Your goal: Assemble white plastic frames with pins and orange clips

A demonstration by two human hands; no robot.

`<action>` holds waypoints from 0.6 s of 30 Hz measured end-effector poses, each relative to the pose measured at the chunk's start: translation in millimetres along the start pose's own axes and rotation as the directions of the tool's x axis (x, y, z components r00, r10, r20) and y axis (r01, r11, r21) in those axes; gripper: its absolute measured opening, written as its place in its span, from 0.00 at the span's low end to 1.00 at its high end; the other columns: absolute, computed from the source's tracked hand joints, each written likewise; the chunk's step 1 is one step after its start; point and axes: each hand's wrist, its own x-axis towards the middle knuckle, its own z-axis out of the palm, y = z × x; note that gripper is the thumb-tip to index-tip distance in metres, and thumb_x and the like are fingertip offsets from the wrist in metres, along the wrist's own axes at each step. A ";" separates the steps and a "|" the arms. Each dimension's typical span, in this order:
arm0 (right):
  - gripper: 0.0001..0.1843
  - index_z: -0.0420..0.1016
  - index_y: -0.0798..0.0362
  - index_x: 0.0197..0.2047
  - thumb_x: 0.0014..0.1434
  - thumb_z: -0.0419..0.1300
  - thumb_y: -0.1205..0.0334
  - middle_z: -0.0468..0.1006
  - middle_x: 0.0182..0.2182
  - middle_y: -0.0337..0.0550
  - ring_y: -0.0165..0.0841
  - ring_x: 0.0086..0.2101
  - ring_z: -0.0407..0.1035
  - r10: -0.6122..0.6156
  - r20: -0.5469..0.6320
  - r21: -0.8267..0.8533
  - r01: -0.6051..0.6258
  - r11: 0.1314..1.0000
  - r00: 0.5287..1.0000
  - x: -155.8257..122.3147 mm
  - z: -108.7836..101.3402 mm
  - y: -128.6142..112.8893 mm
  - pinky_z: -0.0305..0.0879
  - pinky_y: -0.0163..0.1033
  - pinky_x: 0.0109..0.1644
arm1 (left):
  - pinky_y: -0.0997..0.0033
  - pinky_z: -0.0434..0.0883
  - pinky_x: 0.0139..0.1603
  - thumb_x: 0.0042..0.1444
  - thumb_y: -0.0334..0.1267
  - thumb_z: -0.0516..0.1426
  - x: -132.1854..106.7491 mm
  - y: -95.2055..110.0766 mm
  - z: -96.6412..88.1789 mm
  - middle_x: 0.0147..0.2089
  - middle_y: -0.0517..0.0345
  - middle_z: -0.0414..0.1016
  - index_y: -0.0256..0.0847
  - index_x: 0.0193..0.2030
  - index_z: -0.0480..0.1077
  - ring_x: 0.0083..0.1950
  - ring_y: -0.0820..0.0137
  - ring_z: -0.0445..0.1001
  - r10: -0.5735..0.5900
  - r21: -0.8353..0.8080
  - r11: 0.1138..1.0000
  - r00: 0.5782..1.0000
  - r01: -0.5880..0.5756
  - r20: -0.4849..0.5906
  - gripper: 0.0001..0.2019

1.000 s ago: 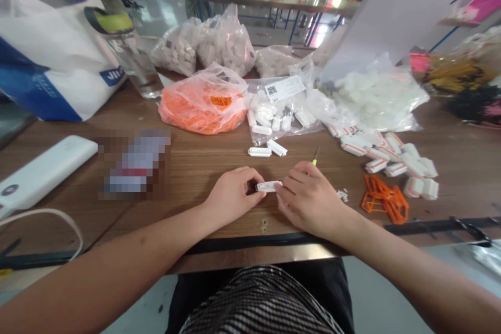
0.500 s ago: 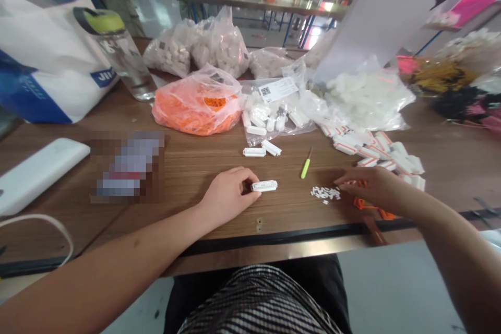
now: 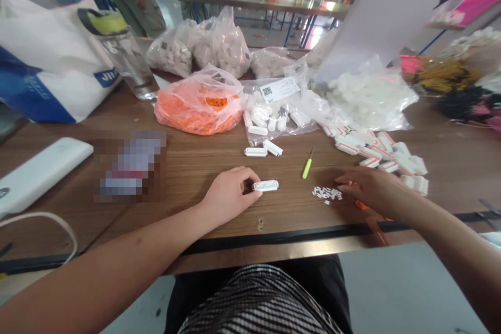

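Observation:
My left hand [image 3: 235, 191] rests on the table and pinches the left end of a small white rectangular plastic housing [image 3: 266, 186], which has a row of slots along its top. My right hand [image 3: 368, 190] hovers just right of a pile of tiny white plastic pieces [image 3: 327, 193]. Its fingers are loosely curled and slightly apart, with nothing visible between them. Orange plastic parts [image 3: 360, 205] lie partly hidden beneath that hand. Two more white housings [image 3: 255, 152] lie beyond my left hand. A pick with a yellow-green handle [image 3: 307, 168] lies between the hands, farther back.
White housings with orange edges [image 3: 370, 152] are heaped at the right. Behind stand a bag of orange parts [image 3: 199, 107], an open bag of white housings [image 3: 270, 115] and other clear bags. A water bottle [image 3: 131, 65] and a white power bank [image 3: 43, 175] are left. A person stands beyond.
My right hand has shifted slightly over the orange parts and covers more of them. My left hand keeps its hold on the white housing. The background person's arm has lowered.

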 end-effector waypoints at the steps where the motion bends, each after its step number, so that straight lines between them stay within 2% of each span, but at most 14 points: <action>1: 0.12 0.79 0.49 0.29 0.58 0.54 0.61 0.82 0.31 0.44 0.40 0.32 0.75 0.000 0.021 -0.005 0.000 1.000 1.000 -0.7 -0.4 -0.2 0.64 0.41 0.32 | 0.72 0.62 0.31 0.50 0.35 0.61 0.0 0.1 -0.2 0.28 0.64 0.68 0.42 0.34 0.74 0.26 0.75 0.64 0.001 -0.001 1.000 1.000 -0.001 0.000 0.04; 3: 0.15 0.77 0.49 0.26 0.59 0.52 0.62 0.81 0.30 0.44 0.40 0.32 0.74 0.004 0.086 -0.018 -0.002 1.000 0.996 -1.7 -2.4 -1.6 0.64 0.42 0.32 | 0.72 0.62 0.31 0.50 0.35 0.61 0.1 0.4 -0.5 0.28 0.64 0.68 0.42 0.34 0.74 0.26 0.75 0.64 0.002 -0.003 1.000 1.000 -0.002 0.001 0.04; 6: 0.15 0.74 0.49 0.23 0.59 0.53 0.63 0.79 0.26 0.42 0.39 0.29 0.73 0.023 0.107 -0.014 -0.022 1.000 0.994 -1.8 -5.9 -5.0 0.62 0.41 0.30 | 0.72 0.62 0.31 0.50 0.35 0.61 0.3 0.9 -0.8 0.28 0.64 0.68 0.42 0.35 0.74 0.26 0.74 0.64 -0.004 -0.004 1.000 1.000 0.004 0.006 0.04; 8: 0.10 0.74 0.49 0.25 0.56 0.56 0.63 0.79 0.25 0.42 0.38 0.28 0.72 0.047 0.057 0.040 -0.049 0.998 0.997 -0.5 -7.5 -10.7 0.62 0.41 0.30 | 0.72 0.62 0.31 0.50 0.35 0.61 0.3 1.4 -0.8 0.28 0.64 0.68 0.42 0.35 0.73 0.27 0.74 0.64 -0.010 -0.007 1.000 1.000 0.010 0.008 0.04; 10: 0.08 0.74 0.49 0.26 0.55 0.58 0.62 0.79 0.25 0.41 0.37 0.28 0.72 0.057 -0.034 0.165 -0.050 0.985 0.998 2.6 -8.1 -22.6 0.64 0.42 0.32 | 0.72 0.63 0.31 0.50 0.35 0.61 0.2 1.9 -0.8 0.28 0.64 0.68 0.42 0.35 0.73 0.27 0.74 0.64 -0.015 -0.011 1.000 1.000 0.015 0.010 0.04; 14: 0.09 0.73 0.49 0.27 0.59 0.57 0.60 0.79 0.27 0.39 0.33 0.30 0.72 -0.022 -0.197 0.462 0.112 0.880 0.980 16.4 -4.8 -65.4 0.65 0.41 0.38 | 0.71 0.63 0.32 0.50 0.34 0.61 0.0 2.8 -1.4 0.29 0.64 0.69 0.42 0.35 0.73 0.27 0.74 0.64 -0.026 -0.017 1.000 1.000 0.026 0.016 0.04; 16: 0.09 0.73 0.50 0.27 0.58 0.58 0.62 0.77 0.24 0.37 0.32 0.29 0.70 -0.089 -0.236 0.499 0.199 0.844 0.968 26.2 -1.0 -87.8 0.64 0.43 0.41 | 0.71 0.63 0.32 0.50 0.34 0.61 -0.1 3.0 -1.7 0.29 0.64 0.69 0.42 0.35 0.73 0.27 0.74 0.64 -0.025 -0.025 0.999 1.000 0.026 0.015 0.04; 18: 0.08 0.74 0.50 0.28 0.58 0.59 0.64 0.76 0.24 0.36 0.30 0.28 0.69 -0.124 -0.229 0.517 0.228 0.825 0.966 35.8 3.0 -103.9 0.63 0.42 0.41 | 0.72 0.64 0.32 0.51 0.34 0.61 -0.3 3.2 -2.0 0.29 0.64 0.69 0.42 0.35 0.73 0.27 0.74 0.64 -0.020 -0.030 0.999 1.000 0.021 0.014 0.04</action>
